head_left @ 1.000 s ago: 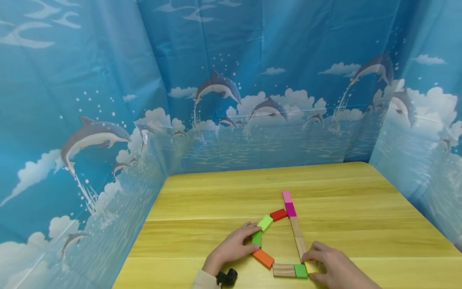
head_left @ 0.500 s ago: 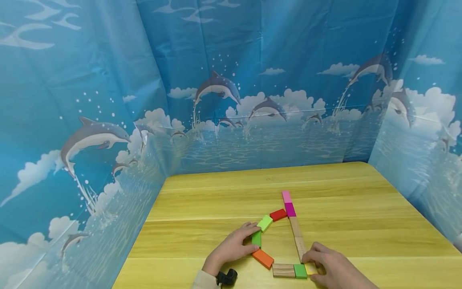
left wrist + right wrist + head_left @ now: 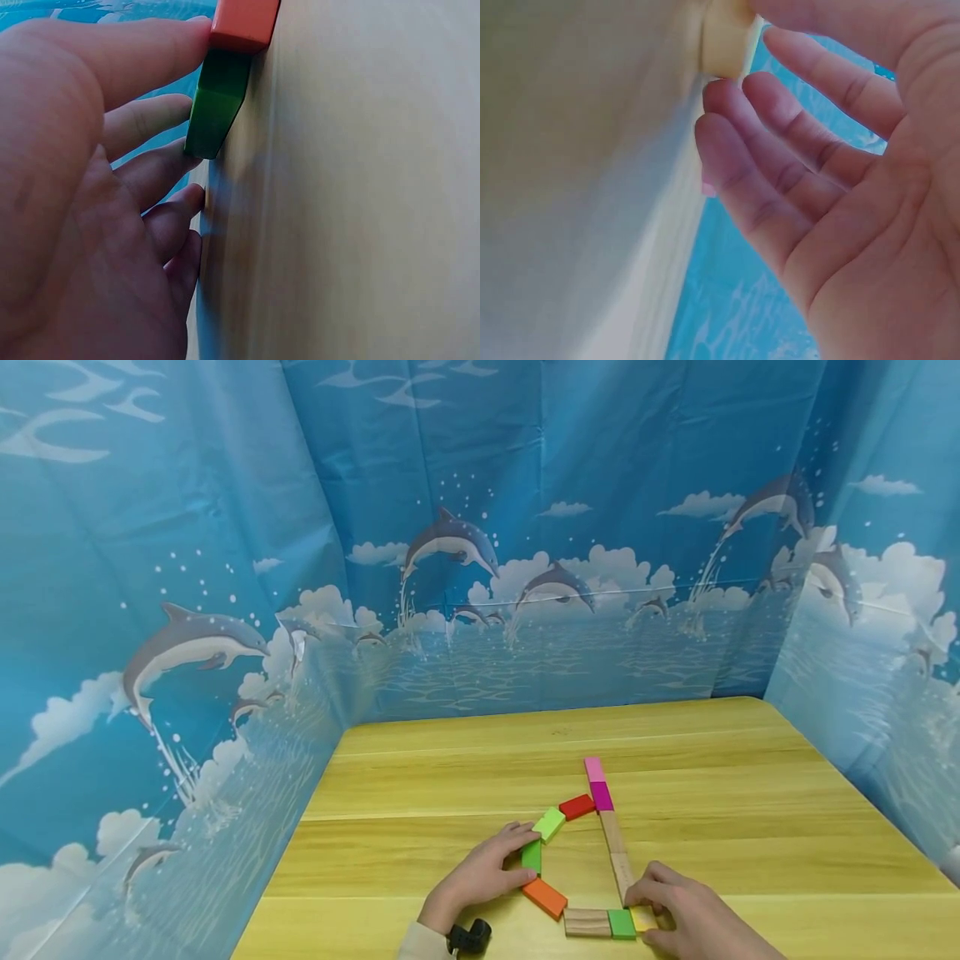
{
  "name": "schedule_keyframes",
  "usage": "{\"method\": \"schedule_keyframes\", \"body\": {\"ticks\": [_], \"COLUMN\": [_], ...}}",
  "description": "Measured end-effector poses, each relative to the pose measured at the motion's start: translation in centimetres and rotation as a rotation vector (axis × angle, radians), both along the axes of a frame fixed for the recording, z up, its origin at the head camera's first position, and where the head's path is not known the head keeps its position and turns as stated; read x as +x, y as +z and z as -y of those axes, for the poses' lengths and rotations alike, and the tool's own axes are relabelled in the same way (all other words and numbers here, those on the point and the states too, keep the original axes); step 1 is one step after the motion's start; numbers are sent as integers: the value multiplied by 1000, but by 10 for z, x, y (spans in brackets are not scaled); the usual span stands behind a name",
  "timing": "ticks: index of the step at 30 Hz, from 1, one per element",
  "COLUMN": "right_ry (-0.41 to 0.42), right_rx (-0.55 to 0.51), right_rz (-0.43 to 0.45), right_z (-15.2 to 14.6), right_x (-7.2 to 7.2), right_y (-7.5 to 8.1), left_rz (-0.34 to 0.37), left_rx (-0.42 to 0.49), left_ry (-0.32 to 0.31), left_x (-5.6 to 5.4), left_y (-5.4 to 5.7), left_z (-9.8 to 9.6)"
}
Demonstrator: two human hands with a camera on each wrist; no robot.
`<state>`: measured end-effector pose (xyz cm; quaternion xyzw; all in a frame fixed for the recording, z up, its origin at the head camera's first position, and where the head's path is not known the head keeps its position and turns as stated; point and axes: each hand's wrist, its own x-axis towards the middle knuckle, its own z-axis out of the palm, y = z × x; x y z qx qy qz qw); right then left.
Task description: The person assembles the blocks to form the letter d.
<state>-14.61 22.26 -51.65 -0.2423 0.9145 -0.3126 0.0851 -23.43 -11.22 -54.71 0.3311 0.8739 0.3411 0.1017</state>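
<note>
Flat coloured blocks lie end to end on the table, forming a loop. My left hand (image 3: 480,866) rests by the green block (image 3: 532,857); its index finger is at the far end, its thumb at the corner of the orange block (image 3: 545,898). In the left wrist view, fairly straight fingers touch the green block's side. At the near right corner, my right hand (image 3: 693,914) pinches a yellow block (image 3: 643,918), partly hidden by the fingers. A small green block (image 3: 622,924) sits against it, beside a striped wooden block (image 3: 587,922).
Light green (image 3: 550,824) and red (image 3: 577,807) blocks curve towards a straight row of plain wooden (image 3: 611,832), magenta (image 3: 602,796) and pink (image 3: 594,768) blocks. A blue dolphin-print curtain (image 3: 480,652) surrounds the wooden table (image 3: 450,760). A black wristband (image 3: 470,937) is on my left wrist.
Both hands stay in place. The yellow block has shifted very slightly left against the small green block; the whole view also drifts slightly.
</note>
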Motion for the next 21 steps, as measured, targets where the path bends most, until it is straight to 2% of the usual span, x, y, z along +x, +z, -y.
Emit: {"method": "schedule_keyframes", "body": {"ticks": [6, 11, 15, 21], "right_ry": [15, 5, -3, -19], "right_rx": [32, 24, -9, -32], "right_rz": [-23, -145, -241, -285], "right_z": [1, 3, 2, 2], "right_x": [-4, -12, -19, -33], "right_y": [15, 24, 26, 25], "left_rz": [-10, -1, 13, 26], "left_rx": [-17, 0, 7, 41], "left_ry": [1, 7, 15, 28], "left_x": [-2, -2, 2, 8], "left_y": [0, 0, -1, -1], "left_z": [3, 5, 6, 8]}}
